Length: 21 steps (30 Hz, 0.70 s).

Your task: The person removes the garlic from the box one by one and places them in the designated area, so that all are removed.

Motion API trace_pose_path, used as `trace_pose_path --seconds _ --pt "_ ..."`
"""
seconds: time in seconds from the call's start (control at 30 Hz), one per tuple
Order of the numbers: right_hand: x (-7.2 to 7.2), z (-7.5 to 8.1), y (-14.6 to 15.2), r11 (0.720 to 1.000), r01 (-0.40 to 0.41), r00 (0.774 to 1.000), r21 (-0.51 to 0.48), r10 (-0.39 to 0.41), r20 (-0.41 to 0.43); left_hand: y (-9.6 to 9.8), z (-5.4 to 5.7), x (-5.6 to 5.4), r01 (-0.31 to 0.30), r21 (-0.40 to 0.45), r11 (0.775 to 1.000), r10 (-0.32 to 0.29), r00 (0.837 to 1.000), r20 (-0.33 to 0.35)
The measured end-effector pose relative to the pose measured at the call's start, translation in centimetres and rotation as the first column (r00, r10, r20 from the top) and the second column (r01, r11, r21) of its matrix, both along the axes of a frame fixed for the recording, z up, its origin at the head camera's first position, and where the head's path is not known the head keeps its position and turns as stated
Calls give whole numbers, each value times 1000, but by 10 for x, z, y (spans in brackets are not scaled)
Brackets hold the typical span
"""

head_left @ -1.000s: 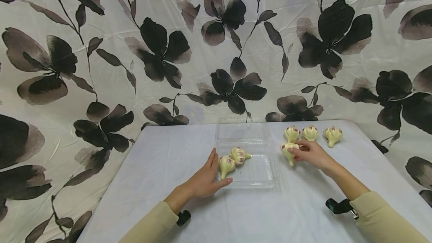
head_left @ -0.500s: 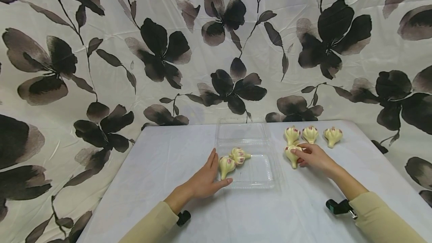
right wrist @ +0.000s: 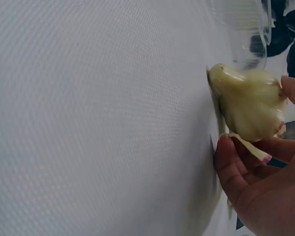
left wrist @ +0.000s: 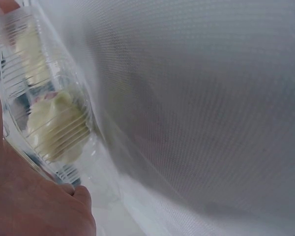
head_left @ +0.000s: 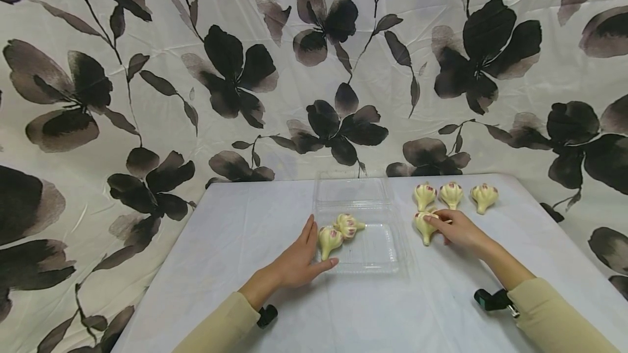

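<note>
My left hand (head_left: 296, 259) rests against the left side and front corner of a clear plastic clamshell box (head_left: 375, 249), fingers extended, thumb at the front. Inside that box, at the left, lie two garlic bulbs, one upright-necked bulb (head_left: 330, 241) and one turned sideways (head_left: 348, 226). My right hand (head_left: 456, 227) pinches another garlic bulb (head_left: 426, 227), right of the box, its neck toward me. In the right wrist view, the thumb touches this bulb (right wrist: 250, 103) from one side, fingers from the other. A slim pale piece with a pink tip (right wrist: 253, 149) shows by the fingers.
Behind the right hand stand three more garlic bulbs: one (head_left: 424, 196) close to the pinched bulb, one (head_left: 451, 195) beside it, one (head_left: 484, 198) farther right. The box lid (head_left: 352, 190) lies folded back. White cloth covers the table (head_left: 235, 222); a flowered curtain (head_left: 275, 140) hangs behind.
My right hand has shifted slightly right and toward me with the garlic bulb. A pale sliver now shows between its fingers. The left hand and box have stayed put.
</note>
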State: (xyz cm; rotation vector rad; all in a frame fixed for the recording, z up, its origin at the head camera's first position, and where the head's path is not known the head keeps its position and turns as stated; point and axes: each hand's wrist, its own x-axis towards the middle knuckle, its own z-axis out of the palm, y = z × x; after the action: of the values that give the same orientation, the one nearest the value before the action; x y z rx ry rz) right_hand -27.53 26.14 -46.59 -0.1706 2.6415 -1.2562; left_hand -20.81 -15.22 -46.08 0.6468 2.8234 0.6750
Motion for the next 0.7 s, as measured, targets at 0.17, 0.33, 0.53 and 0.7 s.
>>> trace_pose_path --seconds 0.17,0.33,0.53,0.7 --pt "1 2 3 1000 -20 1000 -10 20 -9 0 0 -1 -6 -9 1000 6 1000 7" --pt "5 6 7 999 -43 998 24 44 -37 1 0 -1 -5 -8 1000 5 1000 9" --pt "14 17 13 985 -28 990 173 51 -128 0 -1 -1 -10 -10 1000 10 1000 5" --pt "21 26 14 977 -11 980 212 52 -191 0 -2 -1 -13 -10 1000 13 1000 7"
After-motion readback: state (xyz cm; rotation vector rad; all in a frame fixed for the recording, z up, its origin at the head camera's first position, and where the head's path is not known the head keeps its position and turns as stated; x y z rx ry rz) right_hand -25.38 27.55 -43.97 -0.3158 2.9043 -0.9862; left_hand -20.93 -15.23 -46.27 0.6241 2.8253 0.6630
